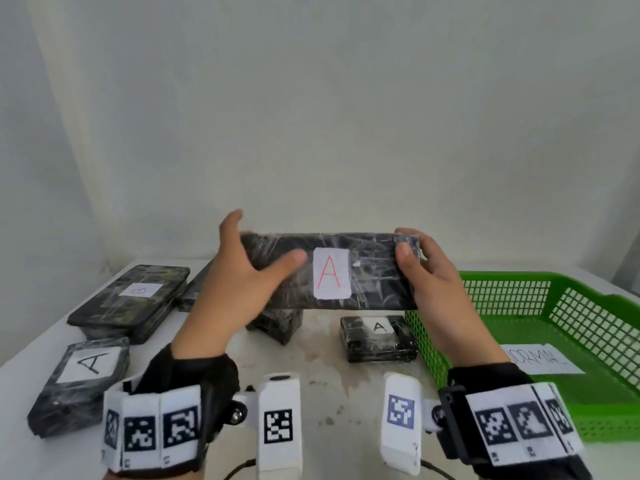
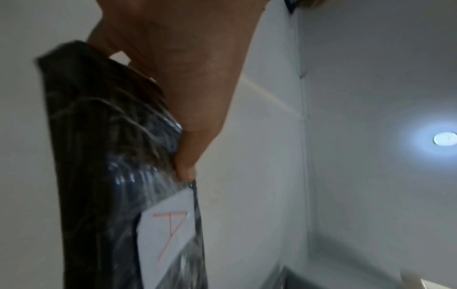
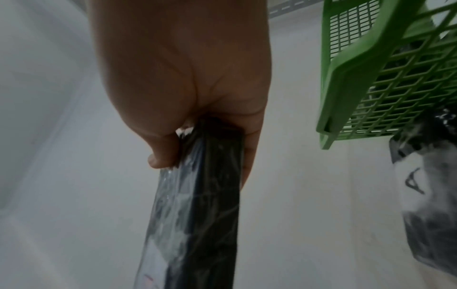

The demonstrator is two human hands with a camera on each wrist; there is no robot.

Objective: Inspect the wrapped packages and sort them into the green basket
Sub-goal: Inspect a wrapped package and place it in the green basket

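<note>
I hold a long black package (image 1: pixel 374 271) wrapped in clear film level above the table; its white label with a red "A" faces me. My left hand (image 1: pixel 266 239) grips its left end, thumb on the front face and fingers behind. At the right end my right hand (image 1: pixel 407 242) pinches it the same way. The left wrist view shows the package (image 2: pixel 99 156) and its label under my thumb (image 2: pixel 185 168). In the right wrist view the package (image 3: pixel 205 205) runs down from my palm. The green basket (image 1: pixel 519 274) stands at the right, holding only a paper sheet marked "NORMAL" (image 1: pixel 540 358).
Other wrapped packages lie on the white table: a large "B" one (image 1: pixel 135 299) at back left, an "A" one (image 1: pixel 83 379) at front left, a small "A" one (image 1: pixel 379 337) beside the basket (image 3: pixel 358 68), and one (image 1: pixel 273 327) below my left hand. A wall rises behind.
</note>
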